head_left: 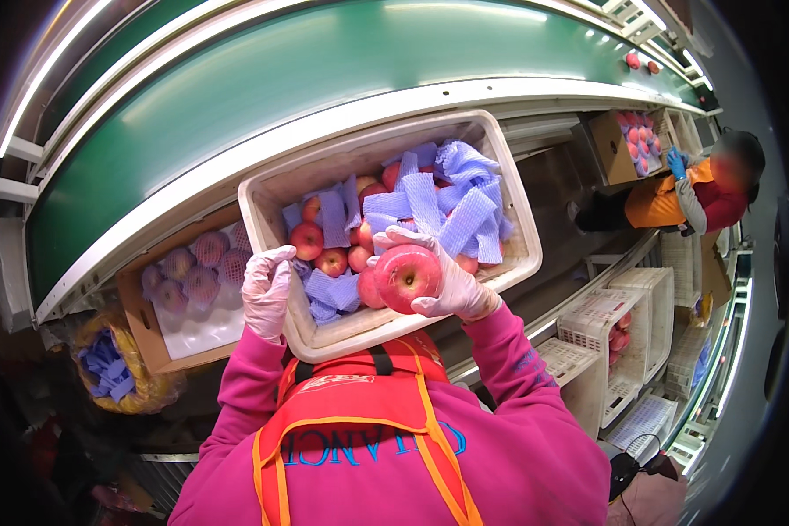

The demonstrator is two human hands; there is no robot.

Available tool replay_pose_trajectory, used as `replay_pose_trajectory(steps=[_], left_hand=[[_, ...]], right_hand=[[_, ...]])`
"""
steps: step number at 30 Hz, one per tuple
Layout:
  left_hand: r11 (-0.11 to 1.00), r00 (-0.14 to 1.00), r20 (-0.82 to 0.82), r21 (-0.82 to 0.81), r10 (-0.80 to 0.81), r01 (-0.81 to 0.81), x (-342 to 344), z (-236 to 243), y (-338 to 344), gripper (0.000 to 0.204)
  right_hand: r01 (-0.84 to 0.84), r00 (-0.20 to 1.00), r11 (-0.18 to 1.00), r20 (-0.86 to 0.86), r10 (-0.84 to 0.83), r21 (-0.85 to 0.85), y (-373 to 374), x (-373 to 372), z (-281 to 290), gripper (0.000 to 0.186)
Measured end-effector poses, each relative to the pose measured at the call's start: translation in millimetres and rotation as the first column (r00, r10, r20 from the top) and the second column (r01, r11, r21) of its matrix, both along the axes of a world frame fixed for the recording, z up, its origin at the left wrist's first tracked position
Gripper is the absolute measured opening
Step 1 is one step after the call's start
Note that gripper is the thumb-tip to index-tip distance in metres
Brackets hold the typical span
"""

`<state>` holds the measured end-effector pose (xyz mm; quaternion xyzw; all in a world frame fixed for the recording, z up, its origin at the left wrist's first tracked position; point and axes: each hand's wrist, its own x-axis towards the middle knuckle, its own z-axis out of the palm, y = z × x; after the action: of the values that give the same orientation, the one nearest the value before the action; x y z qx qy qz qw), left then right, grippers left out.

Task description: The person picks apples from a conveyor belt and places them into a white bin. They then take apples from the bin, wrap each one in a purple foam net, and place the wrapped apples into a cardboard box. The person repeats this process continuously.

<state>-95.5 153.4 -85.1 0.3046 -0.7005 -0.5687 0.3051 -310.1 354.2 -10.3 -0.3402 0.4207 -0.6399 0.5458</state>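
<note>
My right hand [461, 291], in a pale thin glove, grips a large red apple [408, 279] above the near side of a white plastic crate [519, 197]. The apple's hollow end faces up. In the crate lie several red apples [307, 241], partly covered by loose lilac foam net sleeves [425, 206]. My left hand [268, 289], gloved too, is raised beside the crate's left wall. Its fingers are bent and pressed together; whether anything small is between them cannot be made out.
A green conveyor belt [263, 105] runs beyond the crate. On the left are a carton [140, 326] with net-wrapped apples and a yellow bag [153, 386] of blue-violet sleeves. Stacked crates [579, 373] stand at right; farther off, a person [666, 206] works beside another apple carton [607, 145].
</note>
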Motion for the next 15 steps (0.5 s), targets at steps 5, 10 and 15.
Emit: replay_pose_trajectory(steps=[5,10,15], left_hand=[[0.989,0.99,0.004,0.052,-0.141,0.14,-23.6,11.6,16.6,0.019],[0.974,0.969,0.095,0.047,-0.227,0.223,-55.0,16.5,8.1,0.021],[0.983,0.983,0.075,-0.073,-0.165,0.171,-77.5,-66.2,-62.5,0.021]], right_hand=[[0.067,0.997,0.997,0.024,-0.068,0.048,18.3,-0.2,5.8,0.095],[0.339,0.938,0.926,0.021,-0.347,0.168,95.3,3.2,4.2,0.099],[0.943,0.12,0.163,0.159,-0.98,0.29,274.3,62.6,-36.7,0.076]])
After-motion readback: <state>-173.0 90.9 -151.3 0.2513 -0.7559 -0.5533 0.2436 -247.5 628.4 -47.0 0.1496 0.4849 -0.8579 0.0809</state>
